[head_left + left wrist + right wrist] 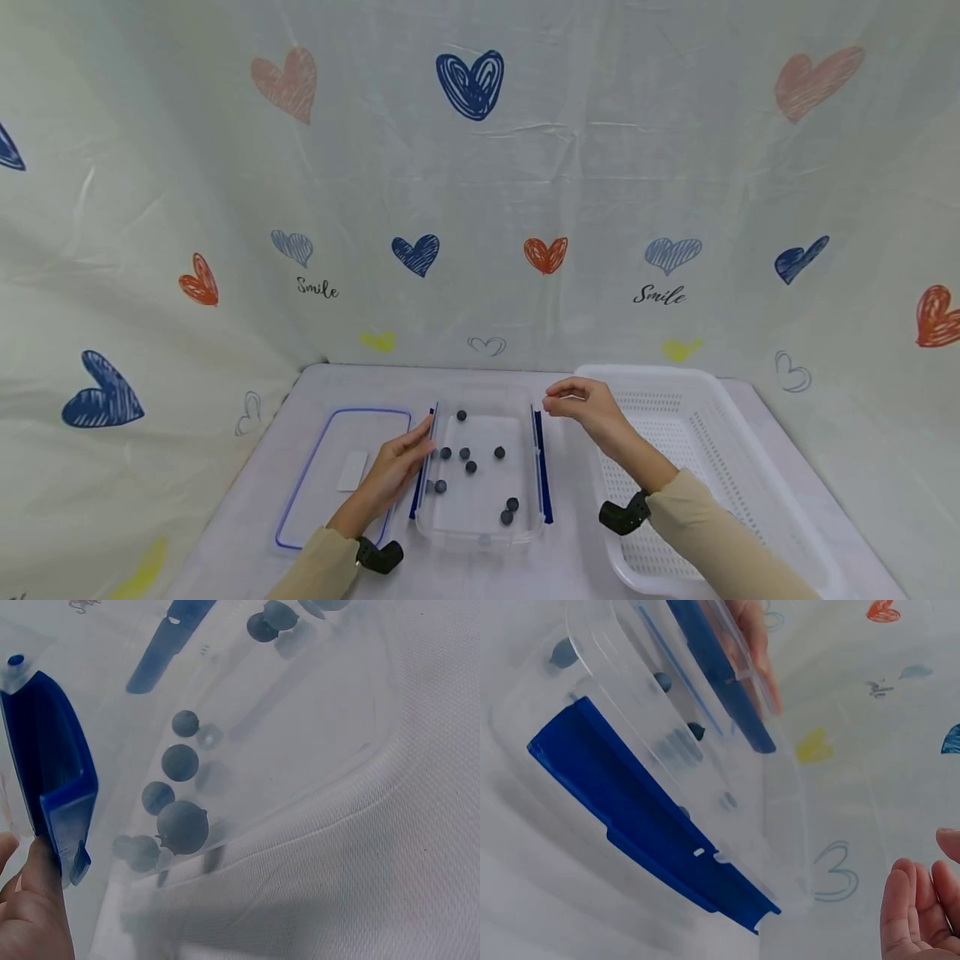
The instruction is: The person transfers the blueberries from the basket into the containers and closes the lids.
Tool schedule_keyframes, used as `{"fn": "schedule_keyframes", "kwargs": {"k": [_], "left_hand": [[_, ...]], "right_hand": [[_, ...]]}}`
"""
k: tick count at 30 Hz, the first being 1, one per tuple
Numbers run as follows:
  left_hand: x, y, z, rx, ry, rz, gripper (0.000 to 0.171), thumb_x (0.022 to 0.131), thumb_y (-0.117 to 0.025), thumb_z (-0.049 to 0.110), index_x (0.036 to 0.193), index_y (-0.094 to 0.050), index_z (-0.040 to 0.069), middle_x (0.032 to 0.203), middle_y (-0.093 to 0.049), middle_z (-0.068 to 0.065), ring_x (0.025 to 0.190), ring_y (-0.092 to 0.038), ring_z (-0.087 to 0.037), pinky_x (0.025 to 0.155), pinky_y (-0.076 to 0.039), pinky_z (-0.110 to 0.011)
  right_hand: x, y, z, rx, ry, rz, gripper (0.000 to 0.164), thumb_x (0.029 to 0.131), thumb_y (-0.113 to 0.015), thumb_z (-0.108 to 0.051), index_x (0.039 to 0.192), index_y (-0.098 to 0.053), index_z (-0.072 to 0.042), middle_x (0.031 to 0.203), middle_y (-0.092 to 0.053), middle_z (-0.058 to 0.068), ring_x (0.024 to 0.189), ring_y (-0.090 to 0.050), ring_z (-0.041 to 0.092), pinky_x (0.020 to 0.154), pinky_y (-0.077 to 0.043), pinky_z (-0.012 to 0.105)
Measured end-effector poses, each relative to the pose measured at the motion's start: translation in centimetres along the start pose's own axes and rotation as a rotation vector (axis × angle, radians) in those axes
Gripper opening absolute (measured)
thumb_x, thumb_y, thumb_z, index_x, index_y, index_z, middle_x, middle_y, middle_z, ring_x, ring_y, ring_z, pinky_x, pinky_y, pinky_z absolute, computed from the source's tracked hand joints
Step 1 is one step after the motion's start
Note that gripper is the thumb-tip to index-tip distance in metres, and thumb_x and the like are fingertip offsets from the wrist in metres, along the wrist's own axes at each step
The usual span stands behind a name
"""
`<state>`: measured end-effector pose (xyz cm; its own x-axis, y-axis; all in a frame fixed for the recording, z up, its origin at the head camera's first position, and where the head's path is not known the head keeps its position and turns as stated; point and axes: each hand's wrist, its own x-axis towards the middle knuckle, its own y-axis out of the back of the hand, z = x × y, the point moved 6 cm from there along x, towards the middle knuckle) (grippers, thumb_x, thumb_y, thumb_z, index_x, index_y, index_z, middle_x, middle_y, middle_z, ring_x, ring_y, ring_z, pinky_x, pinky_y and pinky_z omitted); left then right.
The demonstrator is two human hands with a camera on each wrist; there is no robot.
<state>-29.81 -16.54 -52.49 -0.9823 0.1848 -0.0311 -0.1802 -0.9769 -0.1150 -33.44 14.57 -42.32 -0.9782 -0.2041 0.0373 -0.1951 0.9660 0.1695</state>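
A clear plastic box (480,500) stands upright on the table, its blue side latches (543,471) swung down. Inside lie several small, dark blue-grey balls (471,467); in the left wrist view the balls (184,827) show tiny nubs, somewhat like blueberries. My left hand (390,475) touches the box's left wall with fairly straight fingers, close by the blue latch (64,772). Raised beyond the box's right edge is my right hand (592,410), apart from it. Its fingers (900,907) are loosely bent, and nothing shows between them in the right wrist view.
Left of the box, a clear lid with a blue rim (321,446) lies flat, a white rectangle (352,471) on it. A large white perforated basket (667,533) takes up the right side, under my right forearm. Behind the table hangs a heart-printed curtain (480,183).
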Motion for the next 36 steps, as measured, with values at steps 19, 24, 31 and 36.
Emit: {"fn": "schedule_keyframes", "kwargs": {"k": [19,24,31,36], "left_hand": [[0.3,0.0,0.0,-0.025,0.008,-0.006,0.06,0.099,-0.063,0.015,0.153,-0.038,0.007,0.161,-0.024,-0.007,0.147,-0.022,-0.024,0.112,-0.029,-0.031],[0.3,0.0,0.0,-0.019,0.007,-0.007,0.06,0.099,-0.063,0.015,0.153,-0.038,0.006,0.161,-0.025,-0.007,0.147,-0.022,-0.025,0.111,-0.029,-0.031],[0.2,0.1,-0.1,-0.022,0.017,0.004,0.06,0.099,-0.064,0.016,0.153,-0.039,0.008,0.161,-0.026,-0.006,0.147,-0.024,-0.024,0.111,-0.029,-0.031],[0.1,0.2,-0.1,-0.016,0.017,0.008,0.059,0.099,-0.063,0.015,0.153,-0.039,0.007,0.161,-0.026,-0.007,0.147,-0.024,-0.024,0.111,-0.029,-0.031]], "right_hand": [[0.9,6.1,2.7,0.08,-0.004,0.135,0.027,0.092,-0.072,-0.006,0.107,-0.063,0.015,0.089,-0.069,0.006,0.081,-0.07,0.015,0.083,-0.06,0.032],[1.1,7.1,3.7,0.088,-0.017,0.164,0.025,0.093,-0.07,-0.003,0.107,-0.062,0.017,0.086,-0.068,0.003,0.08,-0.069,0.014,0.082,-0.06,0.032],[1.4,7.8,5.2,0.015,-0.074,0.208,0.026,0.092,-0.069,-0.001,0.108,-0.063,0.018,0.085,-0.069,0.002,0.078,-0.068,0.01,0.078,-0.06,0.026],[1.7,8.0,6.4,-0.104,-0.126,0.242,0.027,0.09,-0.073,-0.005,0.107,-0.066,0.015,0.087,-0.07,0.001,0.081,-0.067,0.013,0.075,-0.058,0.024]]}}
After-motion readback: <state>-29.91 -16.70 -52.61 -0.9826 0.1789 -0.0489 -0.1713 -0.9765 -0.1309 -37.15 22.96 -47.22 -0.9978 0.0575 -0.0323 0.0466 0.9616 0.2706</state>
